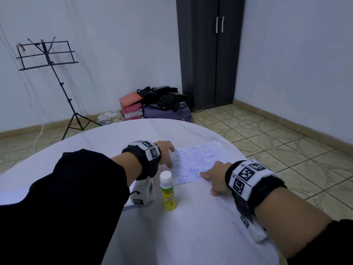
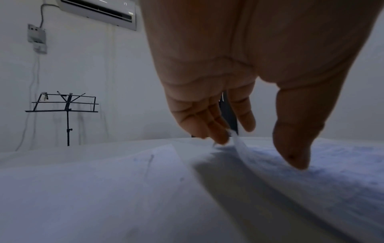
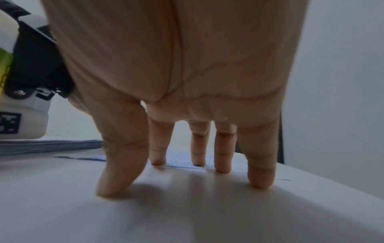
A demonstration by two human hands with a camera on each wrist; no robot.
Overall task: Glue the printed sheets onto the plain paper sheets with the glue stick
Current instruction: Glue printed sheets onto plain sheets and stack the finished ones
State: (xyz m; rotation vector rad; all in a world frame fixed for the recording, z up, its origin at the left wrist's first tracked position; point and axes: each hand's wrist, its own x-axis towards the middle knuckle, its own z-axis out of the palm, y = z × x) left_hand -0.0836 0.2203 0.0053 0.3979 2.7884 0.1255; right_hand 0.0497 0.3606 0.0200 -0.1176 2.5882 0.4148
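Observation:
A printed sheet covered in blue text lies flat on the white round table. My left hand is at the sheet's left edge. In the left wrist view its straight fingertips touch a slightly raised paper edge, and the thumb rests on the print. My right hand is spread with straight fingers pressing down at the sheet's near edge. The glue stick, green-yellow with a white cap, stands upright and capped between my wrists. A stack of sheets lies under my left wrist.
The table's curved edge runs just beyond the sheet on the right. On the tiled floor behind are a black music stand, a pile of boxes and bags and a dark wardrobe.

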